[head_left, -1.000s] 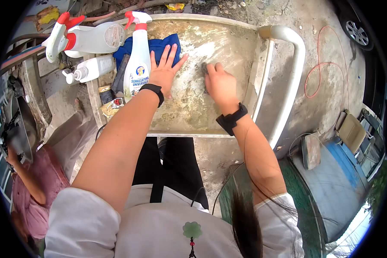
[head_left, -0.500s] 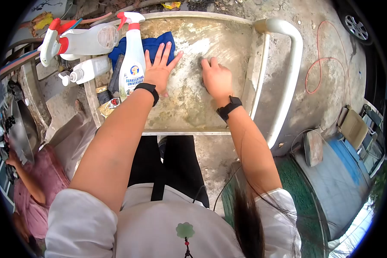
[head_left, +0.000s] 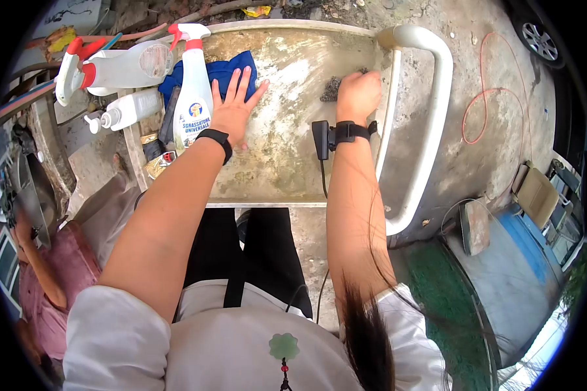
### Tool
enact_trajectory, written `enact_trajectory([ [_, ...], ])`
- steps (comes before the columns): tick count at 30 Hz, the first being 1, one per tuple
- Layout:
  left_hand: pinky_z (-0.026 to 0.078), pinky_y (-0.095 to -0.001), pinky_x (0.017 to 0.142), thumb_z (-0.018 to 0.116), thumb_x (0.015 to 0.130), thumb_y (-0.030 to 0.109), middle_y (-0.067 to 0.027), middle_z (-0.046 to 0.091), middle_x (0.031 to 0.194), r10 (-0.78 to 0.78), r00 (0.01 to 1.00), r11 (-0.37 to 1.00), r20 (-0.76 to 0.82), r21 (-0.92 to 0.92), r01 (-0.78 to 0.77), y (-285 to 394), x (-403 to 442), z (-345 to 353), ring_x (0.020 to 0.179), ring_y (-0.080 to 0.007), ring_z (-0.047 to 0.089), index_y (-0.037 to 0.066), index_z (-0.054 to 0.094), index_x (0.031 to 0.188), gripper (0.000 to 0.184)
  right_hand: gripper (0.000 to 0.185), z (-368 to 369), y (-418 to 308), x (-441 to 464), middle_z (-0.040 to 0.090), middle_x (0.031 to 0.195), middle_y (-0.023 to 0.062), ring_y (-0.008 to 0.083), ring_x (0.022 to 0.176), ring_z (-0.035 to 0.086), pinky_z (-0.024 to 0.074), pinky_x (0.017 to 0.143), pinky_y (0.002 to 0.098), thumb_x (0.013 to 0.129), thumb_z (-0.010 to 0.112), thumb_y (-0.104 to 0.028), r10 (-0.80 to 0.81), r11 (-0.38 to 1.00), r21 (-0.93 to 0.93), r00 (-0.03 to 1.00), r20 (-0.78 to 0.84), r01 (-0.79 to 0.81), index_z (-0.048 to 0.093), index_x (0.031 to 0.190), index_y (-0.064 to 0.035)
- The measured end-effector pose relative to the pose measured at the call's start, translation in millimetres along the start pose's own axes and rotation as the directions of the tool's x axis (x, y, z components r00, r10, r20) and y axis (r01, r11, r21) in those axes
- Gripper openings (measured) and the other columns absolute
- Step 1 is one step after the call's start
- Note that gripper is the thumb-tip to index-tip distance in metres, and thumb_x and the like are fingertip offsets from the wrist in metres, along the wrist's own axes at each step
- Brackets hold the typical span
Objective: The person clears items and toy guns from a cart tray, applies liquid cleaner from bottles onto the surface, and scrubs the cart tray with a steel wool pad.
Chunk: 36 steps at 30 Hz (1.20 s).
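My left hand [head_left: 233, 115] lies with spread fingers on the grimy cart top [head_left: 280, 156], its fingertips by a bunched blue cloth [head_left: 241, 65]. Close beside it is a spray bottle [head_left: 193, 98] with a red and white trigger, labelled "Sgrassatore Universale". Toward the cart's right end, my right hand [head_left: 360, 96] is closed around a dark grey steel wool scrubber [head_left: 331, 90], which shows at the left of the fist and above it. The scrubber rests against the stained surface. A black wrist strap circles each forearm, and the right one carries a small black box [head_left: 320, 139].
A white tubular handle [head_left: 441, 98] rises at the cart's right end. Another spray bottle [head_left: 120, 67], a white pump bottle [head_left: 132, 109] and a small tin [head_left: 155, 167] crowd the left side. A person in pink [head_left: 62, 280] is at lower left. An orange hose [head_left: 464, 124] lies on the ground.
My right hand has moved right and slightly away from me, its wrist turned, with the scrubber now showing. My left hand keeps its place on the cart; the view has shifted slightly.
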State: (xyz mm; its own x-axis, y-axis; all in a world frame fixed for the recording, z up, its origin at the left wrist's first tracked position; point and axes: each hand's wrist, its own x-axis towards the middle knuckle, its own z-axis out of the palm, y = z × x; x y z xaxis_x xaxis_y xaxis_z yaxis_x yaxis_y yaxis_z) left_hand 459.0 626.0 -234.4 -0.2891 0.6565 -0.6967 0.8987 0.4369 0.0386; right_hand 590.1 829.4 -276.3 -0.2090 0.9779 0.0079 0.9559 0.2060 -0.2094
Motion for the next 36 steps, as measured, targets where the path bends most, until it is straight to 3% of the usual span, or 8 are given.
enact_trajectory([
  [2, 0.006, -0.0651, 0.115, 0.099, 0.034, 0.036, -0.0181, -0.011, 0.163, -0.011, 1.0, 0.999, 0.026, 0.042, 0.01, 2.4, -0.1, -3.5, 0.152, -0.0352, -0.005, 0.033, -0.002, 0.158, 0.16, 0.018, -5.9, -1.5, 15.5, 0.066, 0.084, 0.0244, 0.0422, 0.077, 0.067, 0.0557, 0.071, 0.0476, 0.087, 0.059, -0.014, -0.104, 0.972, 0.211, 0.995, -0.012, 0.104, 0.054, 0.09, 0.003],
  [5, 0.006, -0.0655, 0.115, 0.099, 0.034, 0.035, -0.0175, -0.01, 0.164, -0.019, 0.999, 1.0, 0.037, 0.025, 0.018, 1.3, 3.0, -8.6, 0.152, -0.0348, -0.005, 0.033, -0.003, 0.158, 0.16, 0.018, -28.0, 5.4, 16.6, 0.065, 0.086, 0.0263, 0.0435, 0.082, 0.066, 0.0538, 0.074, 0.0489, 0.087, 0.059, -0.013, -0.12, 0.954, 0.269, 0.99, -0.074, 0.136, 0.054, 0.092, 0.004],
  [11, 0.006, -0.0661, 0.114, 0.099, 0.036, 0.034, -0.0166, -0.009, 0.164, -0.009, 0.999, 1.0, 0.036, 0.015, 0.008, 1.5, 0.9, -4.8, 0.152, -0.0341, -0.004, 0.033, -0.003, 0.158, 0.159, 0.019, -15.1, 3.3, -16.1, 0.065, 0.089, 0.0243, 0.04, 0.082, 0.067, 0.0547, 0.072, 0.0477, 0.087, 0.059, -0.013, 0.024, 0.998, 0.054, 0.997, 0.069, -0.028, 0.053, 0.094, 0.0037],
  [17, 0.006, -0.0652, 0.115, 0.098, 0.038, 0.032, -0.0171, -0.01, 0.164, -0.014, 0.998, 0.999, 0.06, 0.048, 0.011, 3.6, -1.8, -9.3, 0.152, -0.0346, -0.006, 0.033, -0.003, 0.158, 0.158, 0.02, -2.8, -20.8, 44.2, 0.064, 0.088, 0.0238, 0.0403, 0.076, 0.068, 0.0564, 0.067, 0.048, 0.088, 0.058, -0.014, -0.279, 0.905, 0.298, 0.953, -0.12, 0.303, 0.051, 0.095, 0.0029],
  [21, 0.005, -0.0654, 0.115, 0.099, 0.032, 0.034, -0.0191, -0.01, 0.163, -0.001, 1.0, 1.0, 0.018, 0.008, 0.001, 1.7, -0.8, -4.8, 0.152, -0.0362, -0.006, 0.03, -0.001, 0.158, 0.161, 0.021, -33.8, -14.6, 32.6, 0.064, 0.09, 0.0229, 0.0394, 0.078, 0.068, 0.0569, 0.069, 0.047, 0.087, 0.06, -0.014, -0.074, 0.996, 0.055, 0.996, 0.054, 0.071, 0.05, 0.095, 0.0033],
  [24, 0.006, -0.0661, 0.114, 0.098, 0.036, 0.034, -0.0176, -0.009, 0.164, -0.008, 0.998, 1.0, 0.061, 0.025, 0.006, 2.0, -1.1, -9.8, 0.152, -0.0347, -0.005, 0.031, -0.003, 0.158, 0.158, 0.021, -11.7, -20.6, 30.0, 0.064, 0.091, 0.0211, 0.0391, 0.08, 0.069, 0.0575, 0.07, 0.0466, 0.086, 0.061, -0.013, -0.059, 0.998, -0.023, 0.995, 0.084, 0.061, 0.05, 0.096, 0.0035],
  [30, 0.005, -0.0651, 0.115, 0.098, 0.03, 0.036, -0.019, -0.01, 0.163, -0.004, 1.0, 1.0, 0.023, 0.026, 0.004, 0.8, -0.5, -3.6, 0.152, -0.0361, -0.005, 0.031, 0.0, 0.158, 0.162, 0.022, -6.2, -28.5, 59.4, 0.064, 0.091, 0.0292, 0.0464, 0.082, 0.065, 0.0544, 0.073, 0.0512, 0.088, 0.057, -0.014, -0.165, 0.929, 0.335, 0.986, -0.007, 0.157, 0.05, 0.095, 0.0054],
  [36, 0.004, -0.065, 0.115, 0.098, 0.036, 0.036, -0.0178, -0.008, 0.164, -0.016, 0.998, 0.999, 0.056, 0.035, 0.014, 2.4, -0.4, -7.9, 0.152, -0.0345, -0.004, 0.031, -0.003, 0.158, 0.159, 0.02, -0.1, -25.8, 47.8, 0.064, 0.091, 0.0221, 0.0428, 0.079, 0.068, 0.0565, 0.073, 0.0481, 0.088, 0.059, -0.015, -0.111, 0.994, 0.001, 0.992, 0.065, 0.111, 0.054, 0.097, 0.002],
])
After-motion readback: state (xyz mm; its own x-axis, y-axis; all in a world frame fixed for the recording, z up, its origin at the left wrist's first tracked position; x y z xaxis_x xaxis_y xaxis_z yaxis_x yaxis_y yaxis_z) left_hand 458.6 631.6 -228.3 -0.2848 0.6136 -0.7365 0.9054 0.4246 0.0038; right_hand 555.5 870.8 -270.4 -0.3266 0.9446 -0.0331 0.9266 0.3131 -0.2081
